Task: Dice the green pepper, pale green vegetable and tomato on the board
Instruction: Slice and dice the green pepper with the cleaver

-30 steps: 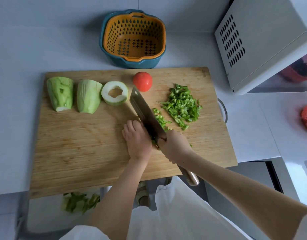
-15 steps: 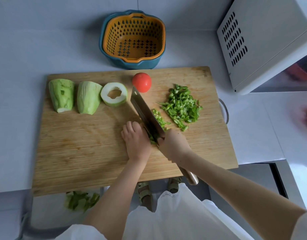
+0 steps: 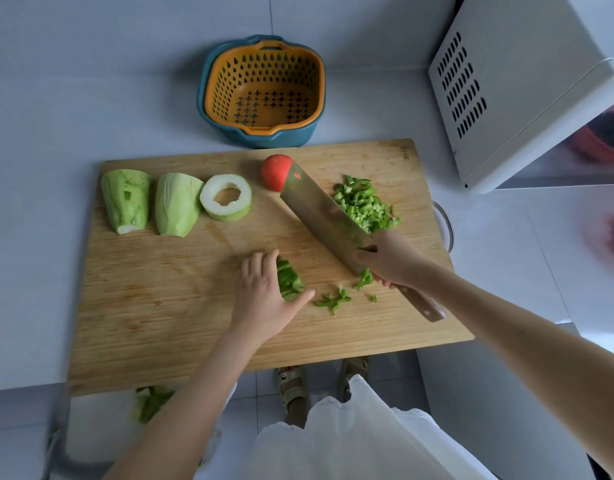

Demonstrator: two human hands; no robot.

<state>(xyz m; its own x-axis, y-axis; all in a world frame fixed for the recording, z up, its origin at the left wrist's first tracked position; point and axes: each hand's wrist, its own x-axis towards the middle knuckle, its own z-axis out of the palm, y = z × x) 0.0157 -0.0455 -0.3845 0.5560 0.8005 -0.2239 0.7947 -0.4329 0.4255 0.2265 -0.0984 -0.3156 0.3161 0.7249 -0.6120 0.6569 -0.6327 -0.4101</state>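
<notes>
On the wooden board [image 3: 167, 306], my left hand [image 3: 264, 296] holds a bunch of green pepper strips [image 3: 289, 279] between fingers and thumb. My right hand [image 3: 392, 258] grips the cleaver [image 3: 321, 216], whose tilted blade pushes diced pepper into the pile [image 3: 366, 206] at the right. A few loose pepper bits [image 3: 335, 300] lie between my hands. The tomato [image 3: 276, 172] sits at the back, partly behind the blade tip. Three pale green vegetable pieces lie at the left: two chunks [image 3: 127, 200] [image 3: 176, 204] and a hollow ring [image 3: 226, 197].
An orange colander in a blue bowl [image 3: 264, 95] stands behind the board. A white appliance [image 3: 520, 84] stands at the right. Green scraps [image 3: 151, 403] lie in a bin below the counter edge. My sandalled feet [image 3: 293, 386] show on the floor.
The cleaver left the strips and swept right, pushing cut pepper toward the pile. My left hand loosened, uncovering the uncut strips. The camera view shifted closer.
</notes>
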